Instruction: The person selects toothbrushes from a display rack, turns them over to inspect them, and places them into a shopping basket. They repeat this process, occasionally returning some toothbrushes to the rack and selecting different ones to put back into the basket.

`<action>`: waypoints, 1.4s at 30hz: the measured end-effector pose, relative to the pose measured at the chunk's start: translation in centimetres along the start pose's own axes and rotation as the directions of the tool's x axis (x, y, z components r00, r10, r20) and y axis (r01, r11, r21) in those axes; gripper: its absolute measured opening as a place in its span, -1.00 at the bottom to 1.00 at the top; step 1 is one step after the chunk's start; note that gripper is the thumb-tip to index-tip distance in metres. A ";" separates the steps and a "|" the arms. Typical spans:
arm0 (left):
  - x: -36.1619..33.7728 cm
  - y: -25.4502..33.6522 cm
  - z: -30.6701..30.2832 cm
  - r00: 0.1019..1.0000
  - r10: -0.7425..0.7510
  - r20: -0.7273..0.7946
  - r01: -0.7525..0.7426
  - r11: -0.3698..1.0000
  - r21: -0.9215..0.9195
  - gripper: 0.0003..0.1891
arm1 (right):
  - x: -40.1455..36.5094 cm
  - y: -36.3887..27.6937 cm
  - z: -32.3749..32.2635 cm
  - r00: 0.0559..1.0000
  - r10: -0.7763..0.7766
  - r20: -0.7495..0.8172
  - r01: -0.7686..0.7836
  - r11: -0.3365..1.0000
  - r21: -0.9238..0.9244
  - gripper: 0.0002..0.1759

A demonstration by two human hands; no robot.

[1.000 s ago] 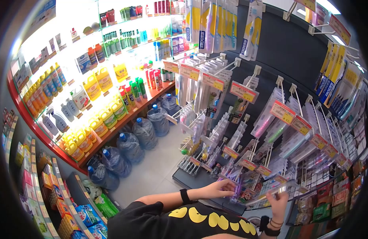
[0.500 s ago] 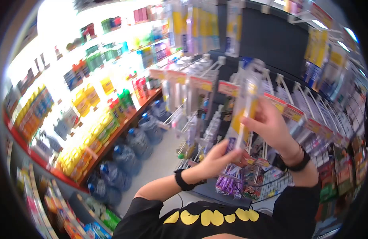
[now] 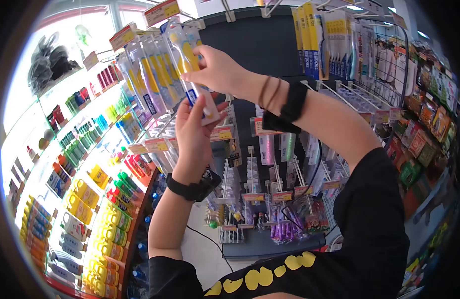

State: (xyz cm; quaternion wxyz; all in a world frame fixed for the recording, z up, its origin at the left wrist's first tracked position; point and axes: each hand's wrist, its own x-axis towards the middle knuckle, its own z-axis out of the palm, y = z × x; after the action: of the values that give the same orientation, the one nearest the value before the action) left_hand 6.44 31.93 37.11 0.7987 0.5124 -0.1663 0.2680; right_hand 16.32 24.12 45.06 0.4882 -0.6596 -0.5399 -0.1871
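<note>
In front of the upper left hooks, both hands hold a packaged toothbrush (image 3: 178, 46), a long clear pack with yellow, blue and white parts, tilted with its top leaning left. My right hand (image 3: 217, 72) pinches the pack's right edge near its middle. My left hand (image 3: 194, 122) grips the lower end, thumb in front and fingers around the far side. Just left of the pack hang several similar toothbrush packs (image 3: 153, 74) in a row. Whether the held pack touches a hook cannot be made out.
Price tags (image 3: 162, 12) stick out above the hanging packs. More toothbrush packs (image 3: 334, 45) hang at the upper right beside a wire grid (image 3: 402, 65). Bottle shelves (image 3: 85, 194) stand left. Lower hooks carry purple packs (image 3: 287, 229). A black cable (image 3: 205, 238) runs near my body.
Both hands have moved up and left with the packaged toothbrush, from the middle of the rack to the upper left row. My view has turned and now shows more of the right side.
</note>
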 end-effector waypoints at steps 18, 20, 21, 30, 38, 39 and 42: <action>3.8 0.8 -1.0 0.991 0.130 0.032 -0.132 0.989 0.069 -0.73 | 3.2 0.0 -0.4 0.989 -0.069 -0.127 0.052 0.990 -0.134 -0.45; 4.2 0.8 -1.2 0.994 0.109 0.031 -0.111 0.991 0.074 -0.75 | 3.6 0.2 -0.7 0.989 -0.117 -0.090 0.097 0.974 -0.203 -0.48; 4.3 0.6 -1.5 0.995 0.095 0.037 -0.098 0.993 0.069 -0.75 | 3.4 0.3 -0.5 0.990 -0.104 -0.096 0.082 0.975 -0.209 -0.48; 4.3 0.2 -3.3 0.996 0.089 0.028 -0.091 0.994 0.063 -0.74 | 3.0 0.8 0.7 0.987 0.031 -0.158 -0.074 0.960 -0.271 -0.50; 6.9 0.0 -5.9 0.983 0.186 0.012 -0.185 0.966 0.179 -0.66 | 7.2 5.9 1.8 0.952 -0.293 -0.092 0.164 0.738 -0.654 -0.71; 6.4 0.2 -6.0 0.969 0.247 0.003 -0.235 0.917 0.321 -0.65 | 8.0 7.9 2.1 0.941 -0.337 -0.030 0.201 0.628 -0.752 -0.75; 4.3 0.7 -4.2 0.951 0.310 -0.017 -0.293 0.914 0.283 -0.60 | 7.9 8.4 1.8 0.990 -0.081 -0.115 -0.023 0.715 -0.699 -0.78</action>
State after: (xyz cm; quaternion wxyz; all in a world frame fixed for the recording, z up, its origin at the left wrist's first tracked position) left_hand 9.45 37.11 38.13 0.6732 0.5787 -0.1794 0.4241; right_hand 26.05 30.36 46.70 0.2362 -0.7720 -0.4049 -0.4293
